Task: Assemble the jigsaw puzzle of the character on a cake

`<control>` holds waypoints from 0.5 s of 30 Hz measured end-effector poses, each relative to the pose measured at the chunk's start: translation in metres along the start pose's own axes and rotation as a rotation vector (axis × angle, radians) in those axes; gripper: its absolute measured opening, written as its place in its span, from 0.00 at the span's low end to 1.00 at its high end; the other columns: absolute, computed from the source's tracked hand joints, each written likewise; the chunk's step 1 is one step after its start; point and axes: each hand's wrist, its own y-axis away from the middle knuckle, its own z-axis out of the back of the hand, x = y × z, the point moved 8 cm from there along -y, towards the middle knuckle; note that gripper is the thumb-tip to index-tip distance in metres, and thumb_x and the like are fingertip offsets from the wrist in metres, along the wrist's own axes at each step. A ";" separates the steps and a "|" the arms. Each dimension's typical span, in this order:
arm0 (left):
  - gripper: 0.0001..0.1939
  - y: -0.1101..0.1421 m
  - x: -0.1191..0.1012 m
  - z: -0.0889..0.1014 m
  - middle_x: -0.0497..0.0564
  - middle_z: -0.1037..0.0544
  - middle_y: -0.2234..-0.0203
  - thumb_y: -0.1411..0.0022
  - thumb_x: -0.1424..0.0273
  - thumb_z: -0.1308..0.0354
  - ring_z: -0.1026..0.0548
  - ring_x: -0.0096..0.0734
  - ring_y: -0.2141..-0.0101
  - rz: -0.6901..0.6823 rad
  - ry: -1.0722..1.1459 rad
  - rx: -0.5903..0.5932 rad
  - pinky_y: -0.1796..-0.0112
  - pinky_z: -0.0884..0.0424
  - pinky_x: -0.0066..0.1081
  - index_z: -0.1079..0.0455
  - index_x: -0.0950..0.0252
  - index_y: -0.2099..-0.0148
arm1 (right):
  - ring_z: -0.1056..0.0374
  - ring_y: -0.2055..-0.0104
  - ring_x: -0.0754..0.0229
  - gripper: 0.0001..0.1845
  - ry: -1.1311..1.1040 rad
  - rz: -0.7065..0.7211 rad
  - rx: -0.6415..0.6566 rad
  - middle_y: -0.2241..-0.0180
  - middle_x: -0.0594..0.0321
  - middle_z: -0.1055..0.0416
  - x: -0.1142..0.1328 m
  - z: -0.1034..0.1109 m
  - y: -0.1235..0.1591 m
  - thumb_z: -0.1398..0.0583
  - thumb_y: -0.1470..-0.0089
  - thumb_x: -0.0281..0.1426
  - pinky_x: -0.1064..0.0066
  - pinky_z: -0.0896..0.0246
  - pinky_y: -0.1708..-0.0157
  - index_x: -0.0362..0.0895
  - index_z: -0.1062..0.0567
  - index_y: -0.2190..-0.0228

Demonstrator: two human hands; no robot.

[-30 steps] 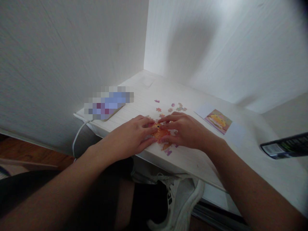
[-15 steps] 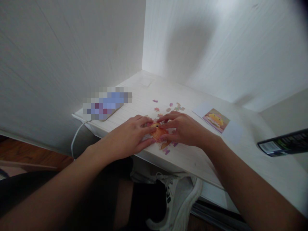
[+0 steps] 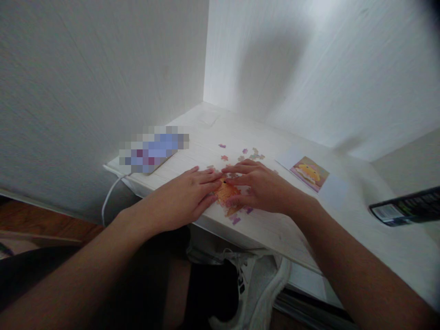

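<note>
A partly joined jigsaw puzzle [image 3: 227, 192], orange with a dark eye spot, lies near the front edge of the white table. My left hand [image 3: 187, 195] rests on its left side, fingers stretched out and lying flat. From the right, my right hand [image 3: 257, 185] reaches over it with fingers spread, the fingertips on or just above the pieces. Both hands hide parts of the puzzle. Loose puzzle pieces [image 3: 255, 154] in pink, purple and greenish tones are scattered behind the hands. A purple piece [image 3: 235, 221] shows at the puzzle's front end.
A picture card [image 3: 309, 173] of a yellow-orange figure lies to the right on white paper. A blurred-out phone-like device [image 3: 154, 153] with a white cable [image 3: 108, 197] is at the left. A dark bottle or can [image 3: 405, 206] stands at the right. White walls enclose the table [image 3: 202, 126].
My left hand's fingers have flattened, with the thumb drawn slightly back from the puzzle's lower left. My right hand's fingers have spread a little. The puzzle stays in place.
</note>
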 end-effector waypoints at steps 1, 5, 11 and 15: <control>0.22 0.002 0.000 -0.003 0.53 0.39 0.35 0.24 0.64 0.58 0.44 0.36 0.35 0.010 -0.013 0.043 0.34 0.53 0.45 0.41 0.64 0.33 | 0.34 0.42 0.48 0.25 0.004 -0.009 0.019 0.42 0.57 0.30 0.000 -0.001 0.000 0.38 0.41 0.47 0.54 0.42 0.41 0.46 0.23 0.48; 0.28 0.008 -0.002 -0.010 0.56 0.51 0.31 0.24 0.61 0.61 0.59 0.45 0.31 0.078 -0.064 0.140 0.35 0.61 0.58 0.53 0.65 0.27 | 0.34 0.41 0.48 0.26 0.017 -0.041 0.044 0.42 0.58 0.30 0.000 -0.002 0.001 0.38 0.40 0.46 0.50 0.45 0.40 0.47 0.26 0.45; 0.30 0.010 -0.001 -0.006 0.51 0.55 0.30 0.25 0.57 0.57 0.60 0.55 0.31 0.118 -0.056 0.194 0.38 0.63 0.66 0.57 0.56 0.27 | 0.36 0.43 0.44 0.24 0.068 -0.082 0.035 0.43 0.58 0.29 0.007 -0.003 -0.002 0.38 0.41 0.46 0.47 0.45 0.42 0.47 0.24 0.48; 0.26 0.008 0.009 -0.003 0.47 0.53 0.31 0.25 0.54 0.59 0.58 0.54 0.31 0.092 0.025 0.201 0.38 0.61 0.66 0.51 0.46 0.29 | 0.35 0.44 0.47 0.23 -0.008 -0.107 -0.042 0.46 0.57 0.28 -0.002 -0.002 -0.002 0.38 0.41 0.45 0.49 0.44 0.42 0.47 0.23 0.48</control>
